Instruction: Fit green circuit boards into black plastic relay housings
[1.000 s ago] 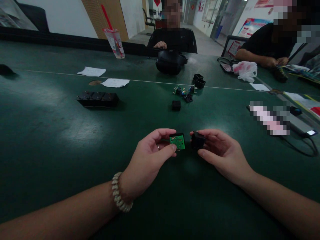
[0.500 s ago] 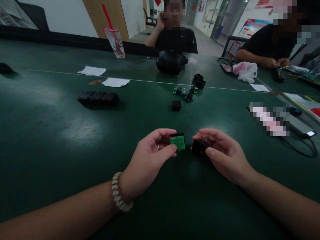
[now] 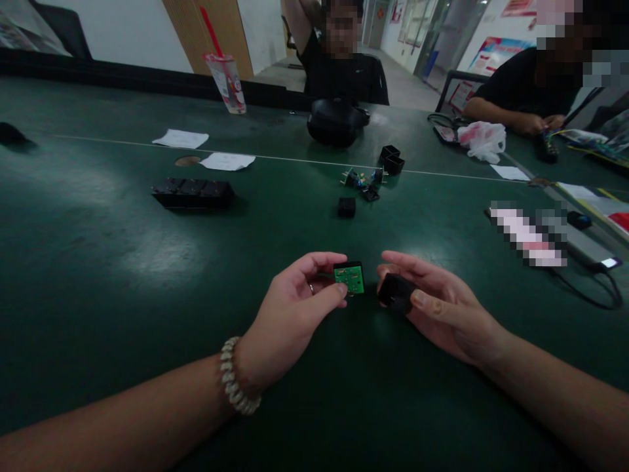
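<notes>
A small green circuit board (image 3: 350, 278) with a black edge along its top is pinched between the thumb and fingers of my left hand (image 3: 295, 305). Just to its right, my right hand (image 3: 445, 301) grips a black plastic housing (image 3: 394, 293) between thumb and fingers, its forefinger stretched out above. A narrow gap separates the board from the housing. Beyond my hands, a small black block (image 3: 346, 207) lies on the green table (image 3: 275, 229). Behind it are loose circuit parts (image 3: 362, 179) and black open casings (image 3: 392, 160).
A long black sectioned block (image 3: 194, 194) lies on the left, near paper sheets (image 3: 228, 161). Farther back stand a drink cup (image 3: 227, 85) and a black case (image 3: 337, 122). On the right are a plastic bag (image 3: 484, 139) and a cable (image 3: 590, 301). Two people sit across the table.
My right hand has turned the black housing slightly, and its forefinger has straightened. My left hand and the board stay put. The person opposite has raised an arm.
</notes>
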`<state>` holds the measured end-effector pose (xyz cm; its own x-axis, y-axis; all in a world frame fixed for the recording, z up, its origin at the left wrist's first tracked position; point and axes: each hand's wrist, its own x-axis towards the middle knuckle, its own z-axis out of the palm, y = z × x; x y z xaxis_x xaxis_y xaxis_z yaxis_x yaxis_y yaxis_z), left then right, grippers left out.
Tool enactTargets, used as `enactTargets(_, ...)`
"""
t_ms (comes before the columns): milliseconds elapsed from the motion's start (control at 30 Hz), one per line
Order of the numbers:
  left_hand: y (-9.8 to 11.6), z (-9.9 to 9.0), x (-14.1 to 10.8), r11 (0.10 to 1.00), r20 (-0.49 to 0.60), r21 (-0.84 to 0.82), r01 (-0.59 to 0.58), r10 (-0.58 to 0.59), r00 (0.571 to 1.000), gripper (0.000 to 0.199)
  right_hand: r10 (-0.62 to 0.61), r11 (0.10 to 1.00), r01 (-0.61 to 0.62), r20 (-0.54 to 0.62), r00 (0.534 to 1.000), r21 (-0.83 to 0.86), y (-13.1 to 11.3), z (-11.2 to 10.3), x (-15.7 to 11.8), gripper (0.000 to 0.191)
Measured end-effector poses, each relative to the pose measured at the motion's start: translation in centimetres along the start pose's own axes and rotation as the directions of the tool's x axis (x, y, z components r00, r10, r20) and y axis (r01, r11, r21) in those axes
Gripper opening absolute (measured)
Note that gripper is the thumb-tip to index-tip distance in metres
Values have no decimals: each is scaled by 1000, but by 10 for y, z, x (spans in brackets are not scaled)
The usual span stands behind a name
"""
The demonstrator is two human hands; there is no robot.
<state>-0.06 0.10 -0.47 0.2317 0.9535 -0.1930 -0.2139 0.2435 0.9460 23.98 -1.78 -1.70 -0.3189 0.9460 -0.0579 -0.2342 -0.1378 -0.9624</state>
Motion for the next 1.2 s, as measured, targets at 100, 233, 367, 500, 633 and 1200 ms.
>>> enactTargets(100, 1, 1, -1, 1000, -2, -16, 6, -6, 1000, 31, -13, 1000, 13, 3, 1000, -21, -1, 1, -1, 48)
enactTargets(233, 1, 1, -1, 1000, -6, -13, 11, -12, 1000, 30, -23, 1000, 23, 15, 1000, -4, 0, 2, 0, 45)
enactTargets(367, 1, 1, -2, 1000, -2, -5, 0, 0, 1000, 30, -56, 997, 53, -46, 997, -53, 3, 4, 2, 41)
enactTargets(500, 1, 2, -2, 1000, -9, -4, 1, -1, 1000, 30, -129, 971, 112, -69, 989, -210, 2, 9, 1, 41)
enactTargets(633, 0, 2, -2, 1000, -13, -2, -1, 1, 1000, 31, -235, 911, 197, -65, 970, -364, 1, 15, -2, 49)
enactTargets(1200, 0, 3, -1, 1000, -20, -11, -3, 3, 1000, 30, -616, 472, 451, 83, 783, -757, 7, 13, -7, 62)
